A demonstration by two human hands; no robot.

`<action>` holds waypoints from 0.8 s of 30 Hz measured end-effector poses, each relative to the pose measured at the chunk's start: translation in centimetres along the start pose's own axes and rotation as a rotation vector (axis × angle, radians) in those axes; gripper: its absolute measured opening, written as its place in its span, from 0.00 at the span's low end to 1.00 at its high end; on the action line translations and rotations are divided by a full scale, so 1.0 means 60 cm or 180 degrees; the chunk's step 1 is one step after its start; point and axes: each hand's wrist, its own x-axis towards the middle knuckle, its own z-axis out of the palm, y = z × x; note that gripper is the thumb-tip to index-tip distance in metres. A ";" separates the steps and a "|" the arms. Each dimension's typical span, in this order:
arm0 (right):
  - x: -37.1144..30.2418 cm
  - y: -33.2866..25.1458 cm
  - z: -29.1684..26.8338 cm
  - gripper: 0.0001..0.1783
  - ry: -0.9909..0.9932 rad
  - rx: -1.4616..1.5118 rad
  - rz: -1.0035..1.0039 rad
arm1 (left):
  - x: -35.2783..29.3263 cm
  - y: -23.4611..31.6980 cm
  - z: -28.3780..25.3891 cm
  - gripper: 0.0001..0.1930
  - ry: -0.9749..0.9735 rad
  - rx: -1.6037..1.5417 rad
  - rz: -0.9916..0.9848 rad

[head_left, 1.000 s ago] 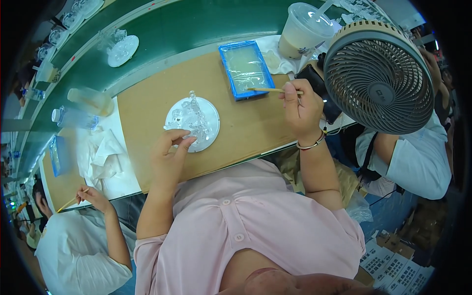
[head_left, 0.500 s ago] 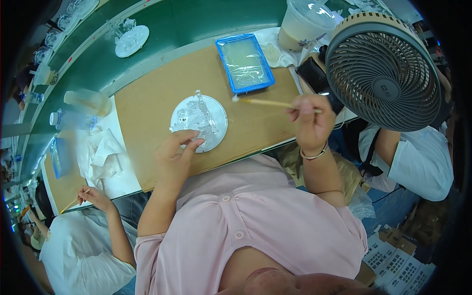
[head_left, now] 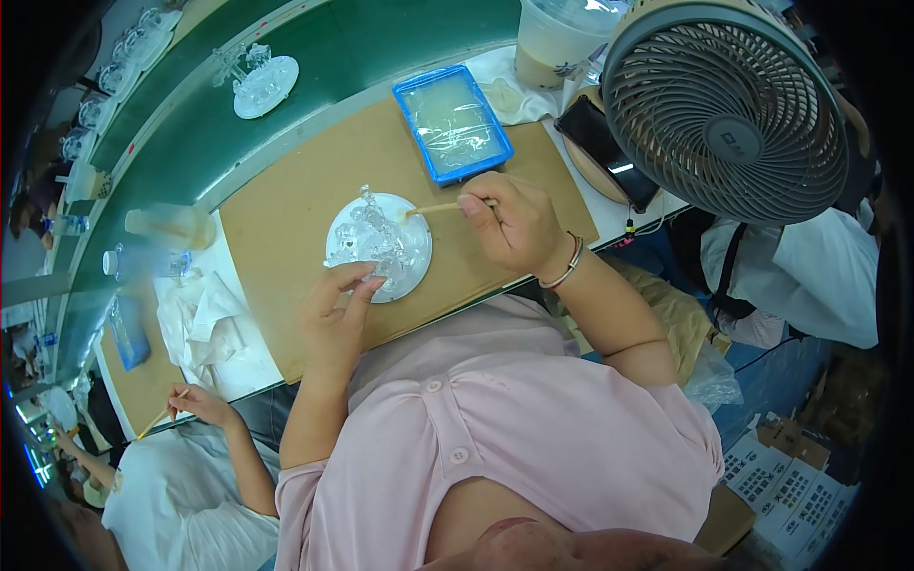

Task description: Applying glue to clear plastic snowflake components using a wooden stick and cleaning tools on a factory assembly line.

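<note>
A round white plate (head_left: 421,255) lies on the brown cardboard in front of me, bearing a cluster of clear, glass-like pieces (head_left: 364,233). At the plate's near left edge, my left hand (head_left: 333,306) is closed in a pinch on the clear pieces; the exact part between thumb and forefinger is hard to make out. My right hand (head_left: 519,224) grips a thin brush (head_left: 440,207) with a pale wooden handle. Its pale tip is over the plate's upper right edge, beside the clear pieces; whether it touches them I cannot tell.
Beyond the plate is a blue tray (head_left: 416,133) under clear film. A drink cup (head_left: 545,59), black phone-like object (head_left: 609,157) and grey fan (head_left: 728,138) are at right. Bottles (head_left: 171,226) and crumpled tissue (head_left: 202,314) are at left, near a co-worker's hand (head_left: 202,404) holding a stick.
My right hand has moved left with the brush, bringing its tip from right of the plate to the plate's edge. My left hand keeps its pinch. The whole view has shifted slightly.
</note>
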 end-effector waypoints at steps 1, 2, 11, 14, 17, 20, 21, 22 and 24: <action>0.002 0.000 -0.001 0.04 -0.0027 -0.0054 -0.0010 | -0.001 0.002 0.001 0.08 0.0024 -0.0015 -0.0057; 0.003 0.001 0.000 0.04 -0.0071 -0.0096 -0.0029 | -0.002 0.003 0.002 0.08 0.0069 -0.0028 -0.0126; -0.002 -0.007 -0.004 0.05 0.0084 0.0006 -0.0080 | 0.000 0.014 0.006 0.08 0.0008 -0.0069 -0.0196; -0.010 -0.016 -0.015 0.05 -0.0188 -0.0177 -0.0128 | -0.001 0.010 0.008 0.08 0.0039 -0.0046 -0.0111; -0.029 -0.031 -0.026 0.04 -0.0372 0.0004 -0.0088 | -0.001 0.010 0.007 0.08 0.0063 -0.0017 -0.0060; -0.036 -0.033 -0.021 0.04 -0.0310 0.0076 -0.0181 | -0.003 0.010 0.012 0.09 0.0110 0.0024 0.0007; -0.037 -0.033 -0.020 0.04 -0.0304 0.0083 -0.0178 | -0.003 0.010 0.013 0.09 0.0106 0.0033 0.0007; -0.037 -0.032 -0.018 0.04 -0.0395 0.0093 -0.0138 | -0.003 0.010 0.013 0.09 0.0103 0.0060 0.0045; -0.040 -0.031 -0.014 0.04 -0.0482 0.0102 -0.0101 | -0.002 0.011 0.013 0.09 0.0100 0.0090 0.0087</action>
